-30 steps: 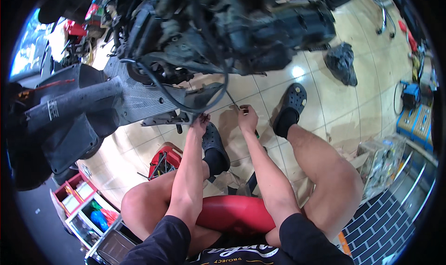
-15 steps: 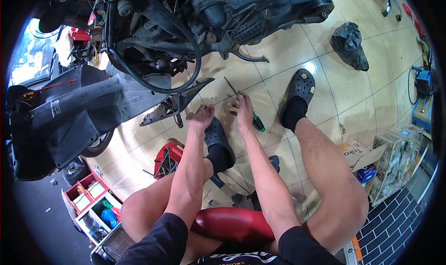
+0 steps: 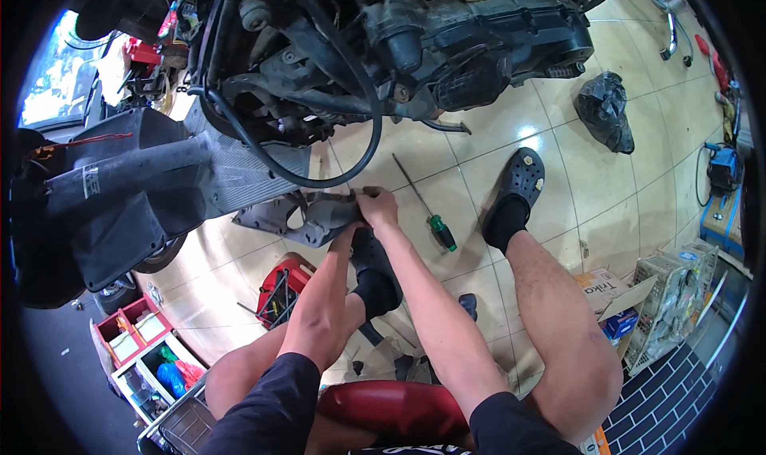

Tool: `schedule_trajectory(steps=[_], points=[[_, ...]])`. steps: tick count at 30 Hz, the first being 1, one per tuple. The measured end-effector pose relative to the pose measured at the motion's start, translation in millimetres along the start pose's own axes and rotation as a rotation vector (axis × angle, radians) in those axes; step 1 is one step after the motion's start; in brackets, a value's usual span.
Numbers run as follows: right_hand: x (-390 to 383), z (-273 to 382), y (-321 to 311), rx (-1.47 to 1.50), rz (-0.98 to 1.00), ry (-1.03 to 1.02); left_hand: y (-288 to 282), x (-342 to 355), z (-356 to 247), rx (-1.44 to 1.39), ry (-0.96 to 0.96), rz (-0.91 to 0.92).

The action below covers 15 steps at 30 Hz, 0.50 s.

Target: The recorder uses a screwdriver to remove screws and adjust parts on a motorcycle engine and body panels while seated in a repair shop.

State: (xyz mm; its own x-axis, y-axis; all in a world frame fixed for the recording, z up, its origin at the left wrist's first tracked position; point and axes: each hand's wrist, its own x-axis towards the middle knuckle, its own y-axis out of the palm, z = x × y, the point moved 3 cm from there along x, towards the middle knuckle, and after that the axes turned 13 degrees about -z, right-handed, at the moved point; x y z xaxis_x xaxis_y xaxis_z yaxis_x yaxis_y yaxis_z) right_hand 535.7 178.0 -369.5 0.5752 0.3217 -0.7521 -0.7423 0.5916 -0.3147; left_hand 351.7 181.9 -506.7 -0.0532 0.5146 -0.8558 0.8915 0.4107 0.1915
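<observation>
As the right hand (image 3: 378,206) pinches the right end of the dark plastic panel (image 3: 325,214), its long axis runs left from there, roughly crosswise, just nearside of the footboard (image 3: 259,164). Left hand (image 3: 346,236) at its near edge, fingers hidden; can't tell grip.

Tiled floor (image 3: 598,199): green-black screwdriver (image 3: 440,230), black plastic bag (image 3: 604,112).

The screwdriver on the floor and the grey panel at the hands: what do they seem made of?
Screwdriver: shaft probably dull metal, thin and straight; handle likely plastic, slightly shiny, green and black. Grey panel: probably moulded plastic, dull finish, judging by its curved form and cut-out.
</observation>
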Motion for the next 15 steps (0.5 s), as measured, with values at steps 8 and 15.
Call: schedule_trajectory(steps=[8, 15], points=[[-29.4, -42.5, -42.1, 0.251, 0.246, 0.071, 12.3, -64.9, 65.2, 0.101, 0.005, -0.162], [-19.1, -69.0, -57.6, 0.257, 0.298, -0.086, 5.7, -153.6, 91.6, 0.898, 0.046, -0.22]])
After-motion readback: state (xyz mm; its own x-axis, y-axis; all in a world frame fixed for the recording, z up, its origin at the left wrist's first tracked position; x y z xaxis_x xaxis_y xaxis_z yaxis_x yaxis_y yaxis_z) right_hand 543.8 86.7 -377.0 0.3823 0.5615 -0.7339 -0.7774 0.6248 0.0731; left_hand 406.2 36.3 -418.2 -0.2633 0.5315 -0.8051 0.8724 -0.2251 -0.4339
